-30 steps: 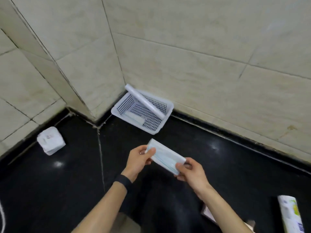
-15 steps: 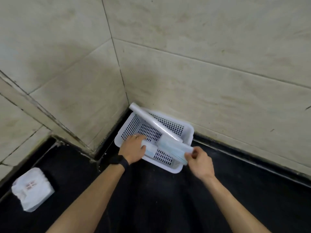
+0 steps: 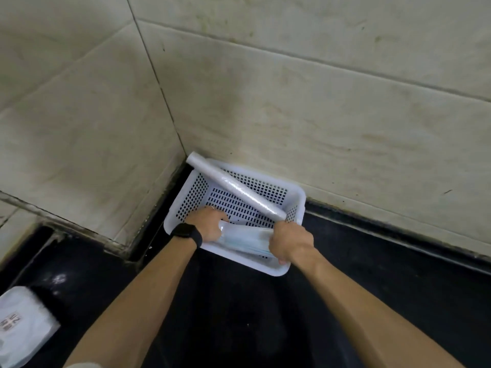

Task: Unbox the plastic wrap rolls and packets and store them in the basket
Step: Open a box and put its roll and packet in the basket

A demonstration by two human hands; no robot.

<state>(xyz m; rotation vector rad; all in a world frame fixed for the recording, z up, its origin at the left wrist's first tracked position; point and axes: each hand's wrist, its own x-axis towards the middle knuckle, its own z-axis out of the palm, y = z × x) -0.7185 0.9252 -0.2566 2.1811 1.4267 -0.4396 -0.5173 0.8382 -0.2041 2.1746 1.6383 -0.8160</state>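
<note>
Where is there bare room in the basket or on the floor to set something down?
Inside the basket, a bare strip of bottom lies between the roll and the packet. The black floor right of the basket is bare up to the wall. Crowded: the basket's near side, where left hand and right hand hold the packet.

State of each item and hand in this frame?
basket: upright, in the corner.
plastic wrap roll: slanted across the basket, far end over its rim.
packet: in the basket's near end, held at both ends.
left hand: grips the packet's left end.
right hand: grips its right end.
white package: lying apart, untouched.
</note>
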